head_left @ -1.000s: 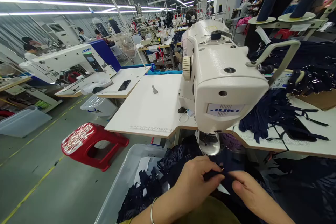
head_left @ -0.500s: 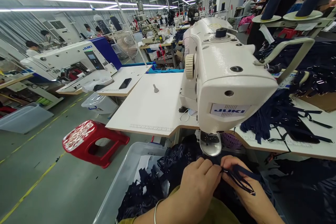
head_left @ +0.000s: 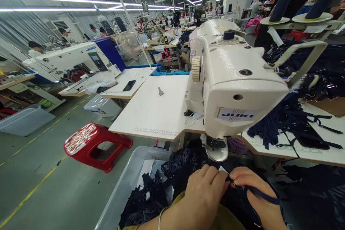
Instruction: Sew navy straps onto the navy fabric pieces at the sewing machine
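Observation:
Just below the sewing machine's head (head_left: 239, 97), my two hands are close together with their fingertips nearly meeting. My right hand (head_left: 253, 190) is closed in a pinch on a narrow navy strap (head_left: 262, 194), which loops over the hand and hangs down its side. A small ring or slider on the strap shows at the fingertips. My left hand (head_left: 201, 190) is closed too, its fingers bent round the strap's other part; its fingertips are mostly hidden. A small white piece (head_left: 223, 170) sticks up between the hands, its kind unclear.
A clear plastic bin (head_left: 126, 172) of navy straps stands under my arms. More strap bundles (head_left: 283, 118) and a dark phone (head_left: 312, 136) lie on the right table. A grey metal piece (head_left: 160, 91) is on the left tabletop (head_left: 151, 111); a red stool (head_left: 99, 147) stands at left.
My right hand has shifted slightly and turned, and the strap's loop now spreads wider over it. The white piece has come into view between the fingers. My left hand stays nearly in place.

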### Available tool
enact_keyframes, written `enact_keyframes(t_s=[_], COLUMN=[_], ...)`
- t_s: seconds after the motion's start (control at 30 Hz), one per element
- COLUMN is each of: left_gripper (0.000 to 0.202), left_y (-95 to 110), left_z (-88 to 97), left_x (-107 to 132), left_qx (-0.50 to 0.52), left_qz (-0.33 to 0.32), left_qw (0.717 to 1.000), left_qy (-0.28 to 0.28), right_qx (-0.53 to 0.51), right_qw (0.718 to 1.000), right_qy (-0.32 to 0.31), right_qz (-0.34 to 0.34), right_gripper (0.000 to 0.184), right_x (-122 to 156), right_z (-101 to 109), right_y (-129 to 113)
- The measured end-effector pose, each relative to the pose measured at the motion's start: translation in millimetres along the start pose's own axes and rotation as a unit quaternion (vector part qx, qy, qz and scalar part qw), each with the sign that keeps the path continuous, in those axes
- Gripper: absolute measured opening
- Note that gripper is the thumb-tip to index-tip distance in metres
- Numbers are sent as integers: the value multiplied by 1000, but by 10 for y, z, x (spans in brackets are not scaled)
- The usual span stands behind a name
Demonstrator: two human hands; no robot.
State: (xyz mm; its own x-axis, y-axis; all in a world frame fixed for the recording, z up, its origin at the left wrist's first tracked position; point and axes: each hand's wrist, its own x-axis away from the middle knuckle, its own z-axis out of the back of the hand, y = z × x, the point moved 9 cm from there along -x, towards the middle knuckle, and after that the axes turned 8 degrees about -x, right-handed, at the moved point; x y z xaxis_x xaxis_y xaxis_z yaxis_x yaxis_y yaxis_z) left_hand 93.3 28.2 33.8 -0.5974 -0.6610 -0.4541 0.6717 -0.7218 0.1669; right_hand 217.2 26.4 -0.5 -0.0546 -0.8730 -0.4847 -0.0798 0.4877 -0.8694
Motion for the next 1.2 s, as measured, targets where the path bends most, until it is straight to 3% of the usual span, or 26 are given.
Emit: enact_keyframes(t_s=[0.13,0.3,0.47,0.57,0.7,0.8,0.9,0.97,1.1,1.2], left_gripper=[19,18,8,13,18,24,34,36,31,26], left_y=[-30,-120,-255,-380,-508,-422,-249,-229,-245,-246], left_z=[-16,-38,-61,7,62,64,-50,-105,-139,-137], left_x=[-22,-31,-70,-166,-268,-217,-90,-36,-25,-47], left_qx=[18,45,91,45,-43,-48,-42,-54,-68,-67], left_qz=[8,43,83,87,55,-29,-117,-108,-74,-76], left_qw=[1000,998,991,994,997,996,991,992,994,994], left_qy=[-18,-10,-59,-50,15,73,51,38,35,35], right_qx=[-10,25,115,125,146,166,171,162,83,44], right_qw=[1000,990,971,967,970,972,974,972,957,953], right_qy=[-8,31,13,28,59,75,88,97,121,141], right_qz=[-17,-135,-210,-220,-183,-146,-123,-143,-248,-264], right_gripper=[19,2,17,22,23,22,19,21,32,32], right_x=[-10,45,-72,-196,-302,-342,-376,-385,-363,-413], right_z=[-1,17,-13,0,-2,-18,-11,20,110,180], right_y=[23,190,273,346,440,456,432,475,728,782])
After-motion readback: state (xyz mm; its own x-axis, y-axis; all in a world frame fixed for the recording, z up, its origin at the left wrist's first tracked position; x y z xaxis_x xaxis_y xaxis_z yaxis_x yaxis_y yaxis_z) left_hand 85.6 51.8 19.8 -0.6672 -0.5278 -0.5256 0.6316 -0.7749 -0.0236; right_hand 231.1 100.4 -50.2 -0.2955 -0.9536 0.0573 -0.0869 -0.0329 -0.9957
